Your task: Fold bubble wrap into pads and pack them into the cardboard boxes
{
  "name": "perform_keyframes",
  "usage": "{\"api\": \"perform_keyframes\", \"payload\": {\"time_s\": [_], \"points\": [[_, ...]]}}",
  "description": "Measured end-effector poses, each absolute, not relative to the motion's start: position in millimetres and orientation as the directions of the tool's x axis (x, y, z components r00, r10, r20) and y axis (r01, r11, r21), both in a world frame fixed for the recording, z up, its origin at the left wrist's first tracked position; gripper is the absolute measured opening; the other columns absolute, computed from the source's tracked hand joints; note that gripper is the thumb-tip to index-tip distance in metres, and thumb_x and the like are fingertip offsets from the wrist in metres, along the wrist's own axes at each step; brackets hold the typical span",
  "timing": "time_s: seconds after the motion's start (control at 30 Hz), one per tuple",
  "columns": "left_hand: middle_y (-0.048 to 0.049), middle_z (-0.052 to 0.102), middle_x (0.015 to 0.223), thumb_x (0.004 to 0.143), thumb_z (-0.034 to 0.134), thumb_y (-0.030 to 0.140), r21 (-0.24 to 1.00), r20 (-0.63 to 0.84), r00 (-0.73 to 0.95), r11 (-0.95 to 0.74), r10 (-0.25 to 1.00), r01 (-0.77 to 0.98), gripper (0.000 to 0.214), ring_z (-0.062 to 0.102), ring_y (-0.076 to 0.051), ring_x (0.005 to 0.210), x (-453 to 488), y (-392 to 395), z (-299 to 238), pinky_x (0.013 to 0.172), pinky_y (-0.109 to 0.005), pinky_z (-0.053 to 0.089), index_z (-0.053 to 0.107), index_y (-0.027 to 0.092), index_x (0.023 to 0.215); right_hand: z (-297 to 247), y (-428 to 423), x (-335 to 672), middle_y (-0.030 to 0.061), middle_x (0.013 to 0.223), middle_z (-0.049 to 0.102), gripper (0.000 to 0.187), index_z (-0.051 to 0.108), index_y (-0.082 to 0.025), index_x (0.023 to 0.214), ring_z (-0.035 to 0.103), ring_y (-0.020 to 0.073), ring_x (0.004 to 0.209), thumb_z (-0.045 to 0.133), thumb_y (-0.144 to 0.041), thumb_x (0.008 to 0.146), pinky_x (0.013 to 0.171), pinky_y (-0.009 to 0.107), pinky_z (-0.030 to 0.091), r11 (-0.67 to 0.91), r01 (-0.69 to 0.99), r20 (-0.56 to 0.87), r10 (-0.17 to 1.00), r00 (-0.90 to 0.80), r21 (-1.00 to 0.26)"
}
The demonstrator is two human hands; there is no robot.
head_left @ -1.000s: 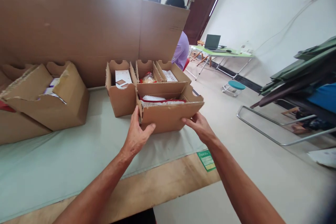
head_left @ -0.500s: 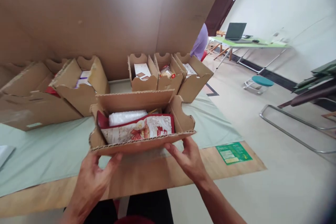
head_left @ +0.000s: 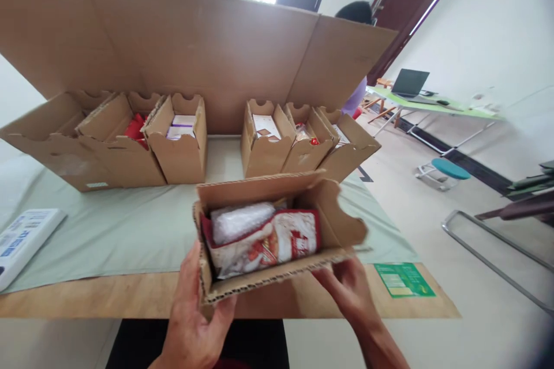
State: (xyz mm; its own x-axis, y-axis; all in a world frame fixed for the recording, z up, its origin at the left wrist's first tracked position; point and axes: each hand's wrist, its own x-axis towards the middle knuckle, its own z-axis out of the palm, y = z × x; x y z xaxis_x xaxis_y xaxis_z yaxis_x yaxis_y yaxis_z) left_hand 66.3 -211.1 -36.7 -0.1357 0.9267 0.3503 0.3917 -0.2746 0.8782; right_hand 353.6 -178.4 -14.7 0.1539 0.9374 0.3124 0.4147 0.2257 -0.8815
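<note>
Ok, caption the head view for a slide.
Left hand and right hand hold an open box of packets near the table edge.

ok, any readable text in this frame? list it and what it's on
None legible.
Print on the red-and-white packet, in the cardboard box held by the left hand and right hand: blurred.
Blue print on the white flat box on the table: too small.
The green sticker: too small.
The white label on a carton: too small.
</note>
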Motion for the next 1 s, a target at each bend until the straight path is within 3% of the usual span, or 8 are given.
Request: {"api": "perform_keyframes", "payload": {"time_s": [0.1, 0.17, 0.37, 0.47, 0.7, 0.83, 1.0], "points": [[-0.0159, 0.047, 0.158, 0.091, 0.071, 0.040, 0.920, 0.247, -0.320, -0.118, 0.915, 0.374, 0.085, 0.043, -0.036, 0.149, 56.3, -211.5, -30.8, 0.125, -0.053, 0.036, 0.030, 0.021, 0.163, -4.2, -103.5, 308.1, 0.0123, 0.126, 0.070, 0.053, 0.066, -0.022, 0.124, 0.063, 0.0330, 0.122, 0.077, -0.054, 0.084, 0.110, 0.048, 0.049, 0.384, 0.209, 0.375, 0.923, -0.085, -0.899], [-0.0152, 0.040, 0.163, 0.093, 0.068, 0.039, 0.942, 0.214, -0.374, -0.090, 0.902, 0.322, 0.086, 0.039, -0.036, 0.151, 59.5, -213.2, -27.3, 0.127, -0.057, 0.030, 0.023, 0.023, 0.165, 3.7, -62.6, 285.1, 0.0125, 0.138, 0.064, 0.064, 0.058, -0.022, 0.136, 0.060, 0.0326, 0.127, 0.076, -0.053, 0.083, 0.110, 0.047, 0.049, 0.401, 0.110, 0.374, 0.905, -0.203, -0.910], [-0.0110, 0.015, 0.174, 0.092, 0.063, 0.029, 0.923, 0.277, -0.291, -0.169, 0.916, 0.344, 0.090, 0.028, -0.041, 0.156, 79.4, -224.6, -32.5, 0.126, -0.065, 0.026, 0.013, 0.031, 0.167, 18.7, -20.2, 253.1, 0.0088, 0.157, 0.049, 0.071, 0.043, -0.024, 0.154, 0.049, 0.0290, 0.141, 0.062, -0.029, 0.086, 0.119, 0.049, 0.040, 0.446, 0.195, 0.398, 0.885, -0.240, -0.874], [-0.0105, 0.008, 0.175, 0.091, 0.063, 0.024, 0.912, 0.302, -0.259, -0.198, 0.917, 0.360, 0.091, 0.022, -0.042, 0.157, 87.4, -227.2, -37.4, 0.124, -0.067, 0.028, 0.013, 0.033, 0.167, 18.1, -17.7, 242.2, 0.0078, 0.156, 0.050, 0.069, 0.042, -0.025, 0.156, 0.049, 0.0272, 0.142, 0.057, -0.026, 0.089, 0.119, 0.047, 0.042, 0.447, 0.161, 0.421, 0.890, -0.174, -0.880], [-0.0085, 0.003, 0.176, 0.095, 0.054, 0.016, 0.870, 0.346, -0.136, -0.263, 0.928, 0.418, 0.087, 0.011, -0.037, 0.161, 103.2, -215.0, -37.3, 0.123, -0.065, 0.031, 0.009, 0.036, 0.166, 18.3, -17.6, 220.6, 0.0088, 0.145, 0.061, 0.045, 0.060, -0.021, 0.137, 0.058, 0.0243, 0.134, 0.056, -0.031, 0.093, 0.120, 0.043, 0.043, 0.474, 0.081, 0.477, 0.879, 0.008, -0.877], [-0.0060, -0.004, 0.176, 0.094, 0.058, 0.018, 0.852, 0.327, -0.069, -0.262, 0.943, 0.452, 0.089, 0.006, -0.037, 0.161, 103.5, -195.1, -38.8, 0.122, -0.067, 0.030, 0.008, 0.041, 0.165, -1.4, -34.1, 237.5, 0.0102, 0.141, 0.064, 0.046, 0.059, -0.021, 0.138, 0.061, 0.0241, 0.129, 0.057, -0.036, 0.095, 0.112, 0.042, 0.050, 0.373, 0.090, 0.378, 0.924, 0.048, -0.923], [-0.0064, -0.011, 0.175, 0.094, 0.058, 0.022, 0.922, 0.262, -0.107, -0.216, 0.959, 0.322, 0.086, 0.001, -0.035, 0.162, 119.0, -162.6, -33.7, 0.121, -0.062, 0.037, 0.012, 0.038, 0.165, -51.0, -46.3, 269.3, 0.0129, 0.127, 0.071, 0.045, 0.065, -0.021, 0.128, 0.066, 0.0283, 0.120, 0.059, -0.037, 0.087, 0.099, 0.046, 0.057, 0.215, 0.192, 0.229, 0.972, 0.052, -0.958]]}}
